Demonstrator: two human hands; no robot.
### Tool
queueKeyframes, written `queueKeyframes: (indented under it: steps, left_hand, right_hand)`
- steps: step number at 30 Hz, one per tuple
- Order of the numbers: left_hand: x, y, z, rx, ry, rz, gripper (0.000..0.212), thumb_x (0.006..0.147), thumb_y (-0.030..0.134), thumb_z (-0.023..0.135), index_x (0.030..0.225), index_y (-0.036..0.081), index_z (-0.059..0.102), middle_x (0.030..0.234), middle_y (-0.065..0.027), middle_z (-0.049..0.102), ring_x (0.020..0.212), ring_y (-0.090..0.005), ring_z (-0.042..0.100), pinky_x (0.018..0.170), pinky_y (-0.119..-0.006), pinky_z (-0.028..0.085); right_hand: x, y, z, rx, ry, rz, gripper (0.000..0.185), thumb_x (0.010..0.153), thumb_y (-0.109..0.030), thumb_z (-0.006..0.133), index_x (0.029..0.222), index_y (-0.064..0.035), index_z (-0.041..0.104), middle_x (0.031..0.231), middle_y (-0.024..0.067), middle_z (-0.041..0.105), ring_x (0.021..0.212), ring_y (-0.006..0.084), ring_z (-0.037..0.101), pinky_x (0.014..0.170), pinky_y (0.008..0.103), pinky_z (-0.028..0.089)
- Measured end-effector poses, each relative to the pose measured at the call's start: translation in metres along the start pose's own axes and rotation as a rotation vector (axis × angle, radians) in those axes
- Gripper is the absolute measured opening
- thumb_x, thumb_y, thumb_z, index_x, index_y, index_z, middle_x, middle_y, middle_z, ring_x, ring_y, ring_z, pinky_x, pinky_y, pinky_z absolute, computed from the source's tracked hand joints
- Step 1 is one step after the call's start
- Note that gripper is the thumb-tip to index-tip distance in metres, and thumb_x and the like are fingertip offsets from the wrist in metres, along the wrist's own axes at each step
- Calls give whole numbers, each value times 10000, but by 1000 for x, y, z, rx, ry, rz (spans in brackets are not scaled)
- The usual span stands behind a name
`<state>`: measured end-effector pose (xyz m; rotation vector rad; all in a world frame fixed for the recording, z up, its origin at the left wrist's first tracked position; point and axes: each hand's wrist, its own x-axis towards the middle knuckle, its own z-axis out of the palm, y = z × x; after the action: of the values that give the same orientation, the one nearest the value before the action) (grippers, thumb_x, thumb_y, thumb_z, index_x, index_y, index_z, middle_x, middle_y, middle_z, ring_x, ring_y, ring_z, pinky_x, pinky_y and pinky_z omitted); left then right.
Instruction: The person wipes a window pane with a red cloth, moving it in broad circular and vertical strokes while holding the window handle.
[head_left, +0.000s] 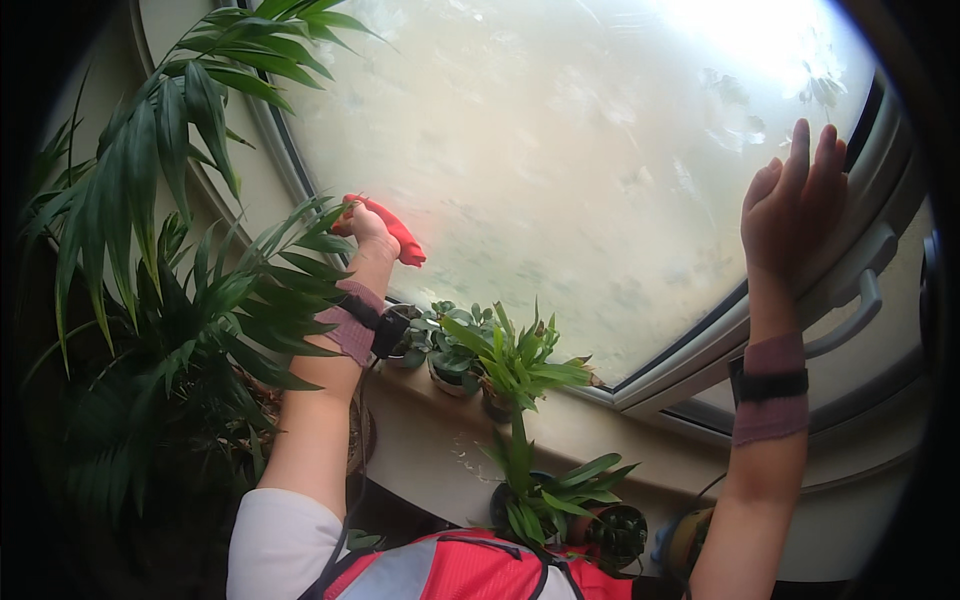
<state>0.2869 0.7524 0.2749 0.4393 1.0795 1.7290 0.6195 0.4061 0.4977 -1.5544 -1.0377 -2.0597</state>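
Note:
A cloudy, smeared window pane (525, 172) fills the upper middle of the view. At its lower left edge, my left hand (367, 225) holds a red cloth (401, 238) against or close to the glass; palm-plant leaves partly cover the hand. My right hand (799, 187) is raised over the right side of the window frame (690, 349), fingers extended and holding nothing; whether it touches the frame or glass I cannot tell. A grey window handle (862, 307) sits to the right of that wrist.
A large palm plant (217, 300) crowds the left side. Small potted plants (454, 367) line the windowsill (585, 431) beneath the glass. Nearer my body are another leafy plant (525, 480) and a small dark-filled pot (615, 532). A cable (365, 435) runs along my left arm.

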Motion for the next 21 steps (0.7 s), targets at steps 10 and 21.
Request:
queueKeyframes:
  steps: [10,21]
  left_hand:
    - [12,-63,-26,199,412,-427,533,996,373,343,1326,6,542,1351,-180,594,1165,-336,623,1024,-496,461]
    - [-180,25,46,-158,-487,-529,348,1038,228,421,1342,61,391,1332,-134,514,1164,-264,556,999,-466,485]
  right_hand:
    - [3,-3,3,25,40,10,447,979,-259,452,1410,-146,484,1461,150,463,1370,340,438,1093,515,369]
    - [-1,6,0,9,29,23,446,992,-262,439,1422,-144,458,1486,157,442,1376,346,433,1096,525,371]
